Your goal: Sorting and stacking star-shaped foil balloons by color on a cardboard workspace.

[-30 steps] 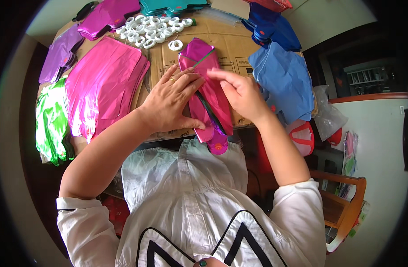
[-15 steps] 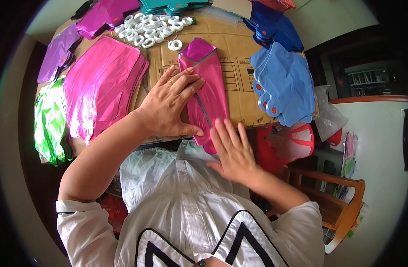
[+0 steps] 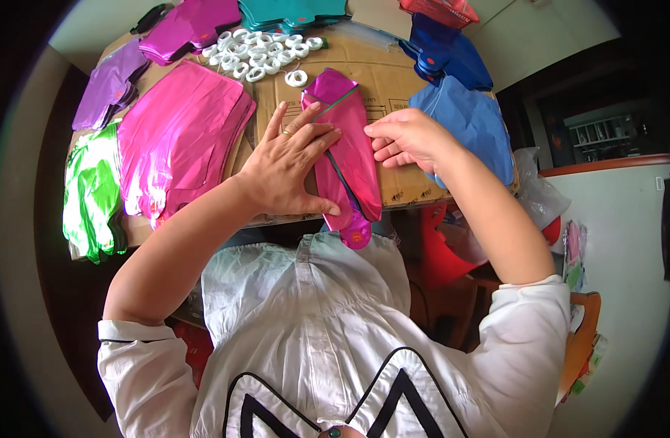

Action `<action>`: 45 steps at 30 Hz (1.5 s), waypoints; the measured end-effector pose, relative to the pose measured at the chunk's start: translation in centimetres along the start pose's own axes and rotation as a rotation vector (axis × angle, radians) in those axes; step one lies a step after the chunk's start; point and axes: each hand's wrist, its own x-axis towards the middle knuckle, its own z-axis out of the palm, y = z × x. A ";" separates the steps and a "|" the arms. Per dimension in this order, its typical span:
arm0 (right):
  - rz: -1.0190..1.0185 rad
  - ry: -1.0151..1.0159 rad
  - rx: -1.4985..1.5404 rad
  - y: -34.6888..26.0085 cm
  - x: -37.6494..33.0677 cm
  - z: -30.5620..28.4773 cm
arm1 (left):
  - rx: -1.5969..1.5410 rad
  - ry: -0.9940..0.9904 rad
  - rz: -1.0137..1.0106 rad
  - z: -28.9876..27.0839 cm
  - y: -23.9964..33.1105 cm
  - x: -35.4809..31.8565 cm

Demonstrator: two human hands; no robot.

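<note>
A person in a white shirt leans over a brown cardboard-covered table (image 3: 393, 80) spread with flattened, shiny foil balloons. A long, narrow magenta foil balloon (image 3: 347, 150) lies at the table's near edge, its rounded tail hanging just over that edge. The left hand (image 3: 287, 171) lies flat on the balloon's left side, fingers spread and straight, pressing it down rather than gripping; a ring shows on one finger. The right hand (image 3: 404, 137) hovers at the balloon's right edge with fingers curled inward, fingertips touching the foil; whether it pinches anything I cannot tell. Toward the left edge sit a stack of pink foil (image 3: 178, 142), a green foil piece (image 3: 92, 193) and purple foil (image 3: 108, 87). A cluster of small white plastic rings (image 3: 258, 52), too many to count surely, lies at the far edge. Blue foil balloons (image 3: 466, 120) crowd the right edge.
</note>
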 end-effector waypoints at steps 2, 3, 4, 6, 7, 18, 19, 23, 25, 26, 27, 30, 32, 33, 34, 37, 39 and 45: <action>0.038 -0.029 -0.062 -0.9 0.3 0.6 | 0.008 0.002 -0.010 0.1 0.0 -0.2; 0.055 -0.050 -0.084 -1.3 0.3 1.0 | 0.006 -0.010 -0.026 -0.1 0.1 -0.2; 0.073 -0.070 -0.106 -1.6 0.3 1.5 | 0.004 -0.021 -0.040 -0.3 0.2 -0.2; 0.016 -0.002 -0.186 -1.0 0.6 2.3 | -0.017 -0.025 -0.059 -0.5 0.2 -0.3; -0.029 0.022 -0.216 -0.4 1.0 2.4 | -0.036 -0.018 -0.063 -0.4 0.2 -0.3; -0.631 0.280 0.077 3.8 -4.5 6.4 | -1.664 0.060 -0.764 -2.9 2.5 -1.3; -0.660 0.183 0.285 3.5 -5.3 7.5 | -1.651 -0.047 -0.783 -2.8 3.3 -1.3; -0.653 0.146 0.290 3.9 -6.0 8.1 | -1.617 0.086 -0.792 -3.7 5.2 -1.4; -0.634 0.128 0.311 4.0 -6.4 8.1 | -1.599 0.136 -0.757 -3.6 5.9 -2.1; -0.615 0.084 0.397 4.0 -6.7 8.2 | -1.624 0.154 -0.762 -3.7 6.2 -2.3; -0.597 0.040 0.479 3.8 -7.0 8.3 | -1.651 0.176 -0.763 -3.7 6.5 -2.4; -0.532 -0.139 0.497 4.6 -7.6 7.8 | -1.691 0.224 -0.766 -3.7 6.6 -2.7; -0.540 -0.178 0.453 5.5 -7.5 7.7 | -1.678 0.191 -0.782 -3.9 6.5 -2.9; -0.573 -0.148 0.441 6.0 -7.2 7.8 | -1.657 0.145 -0.793 -4.2 6.4 -2.8; -0.606 -0.118 0.429 6.2 -7.1 7.8 | -1.635 0.098 -0.804 -4.5 6.3 -2.7; -0.585 -0.168 0.511 5.9 -7.4 7.7 | -1.659 0.095 -0.782 -5.3 6.4 -2.5; -0.594 -0.167 0.540 5.7 -7.6 7.8 | -1.634 0.102 -0.777 -5.3 6.4 -2.6; -0.658 -0.163 0.565 4.8 -8.0 8.0 | -1.626 0.182 -0.767 -5.4 6.9 -2.6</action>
